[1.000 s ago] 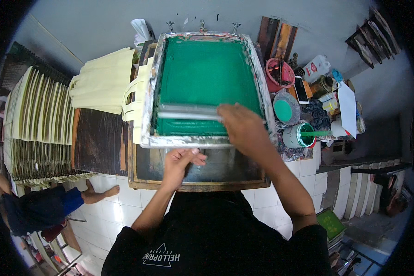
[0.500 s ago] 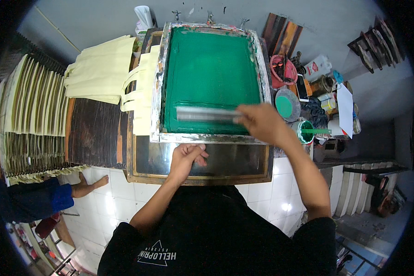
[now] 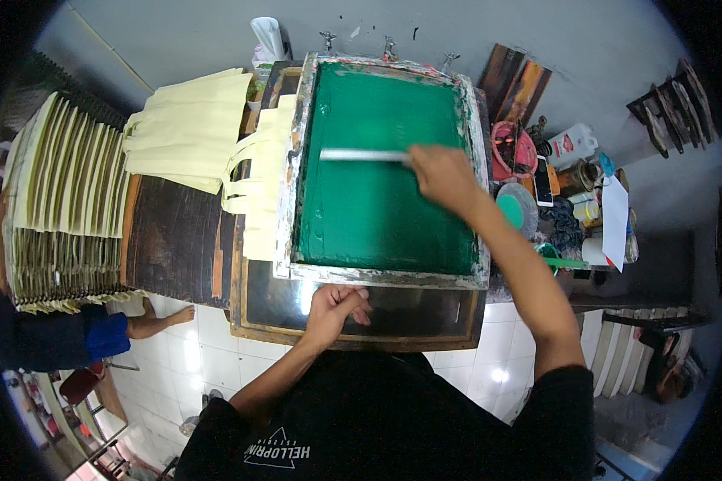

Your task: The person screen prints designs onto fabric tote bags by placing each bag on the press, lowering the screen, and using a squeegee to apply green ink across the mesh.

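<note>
A screen printing frame (image 3: 377, 279), its pale wooden sides smeared with paint, lies on the table before me. Green ink (image 3: 385, 220) covers the mesh inside it. My right hand (image 3: 441, 176) grips one end of a squeegee (image 3: 365, 155), which looks slightly blurred and reaches leftward across the green area. Just below the frame's near edge, my left hand (image 3: 338, 313) is closed with fingers curled, and nothing shows in it. Whether it touches the frame, I cannot tell. Pale yellow fabric bags (image 3: 265, 172) stick out from under the frame's left side.
More yellow bags (image 3: 188, 120) lie stacked at the left, beside a rack (image 3: 68, 176) hung with several. To the right are a tub of green ink (image 3: 512, 212), a green stick (image 3: 561, 262), a phone (image 3: 544, 180) and a pink basket (image 3: 513, 148). Another person's leg (image 3: 156, 325) shows at lower left.
My right hand has moved the squeegee from near the frame's front edge toward its far side. The whole view has shifted slightly; my left hand stays by the near edge.
</note>
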The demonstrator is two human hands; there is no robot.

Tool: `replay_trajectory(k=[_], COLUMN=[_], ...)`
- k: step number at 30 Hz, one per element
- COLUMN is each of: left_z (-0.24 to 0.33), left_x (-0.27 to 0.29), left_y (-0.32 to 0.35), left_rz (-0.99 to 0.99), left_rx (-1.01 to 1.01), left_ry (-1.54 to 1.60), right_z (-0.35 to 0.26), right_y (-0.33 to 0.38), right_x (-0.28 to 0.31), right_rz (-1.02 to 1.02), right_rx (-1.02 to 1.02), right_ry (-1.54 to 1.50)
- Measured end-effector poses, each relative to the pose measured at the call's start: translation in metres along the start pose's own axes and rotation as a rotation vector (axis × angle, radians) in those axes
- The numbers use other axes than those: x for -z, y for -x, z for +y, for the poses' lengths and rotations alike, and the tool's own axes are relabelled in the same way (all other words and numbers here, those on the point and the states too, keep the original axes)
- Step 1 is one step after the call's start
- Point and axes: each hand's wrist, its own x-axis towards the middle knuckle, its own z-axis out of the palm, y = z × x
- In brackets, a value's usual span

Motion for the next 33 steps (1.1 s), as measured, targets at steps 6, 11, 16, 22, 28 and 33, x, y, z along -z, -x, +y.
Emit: replay_trajectory(k=[6, 11, 16, 22, 28, 33], left_z=[0.025, 0.048, 0.099, 0.145, 0.214, 0.222], left_x=[0.008, 0.016, 0.014, 0.021, 0.016, 0.031], left_y=[0.0, 0.01, -0.006, -0.047, -0.164, -0.223], left_rz=[-0.082, -0.299, -0.162, 0.04, 0.492, 0.17], left_rx=[0.223, 0.288, 0.049, -0.231, -1.067, -0.774], left_ry=[0.35, 0.259, -0.117, -0.29, -1.088, -1.403], right_z=[0.083, 0.105, 0.069, 0.072, 0.075, 0.076], right_y=[-0.111, -0.147, -0.17, -0.165, -0.162, -0.114], right_x=[0.019, 0.013, -0.012, -0.009, -0.006, 0.006], right_rz=[-0.106, -0.021, 0.002, -0.02, -0.069, -0.017], right_rx=[-0.168, -0.219, -0.344, -0.236, -0.046, 0.038], right_ry=[-0.291, -0.249, 0.063, 0.075, 0.034, -0.024])
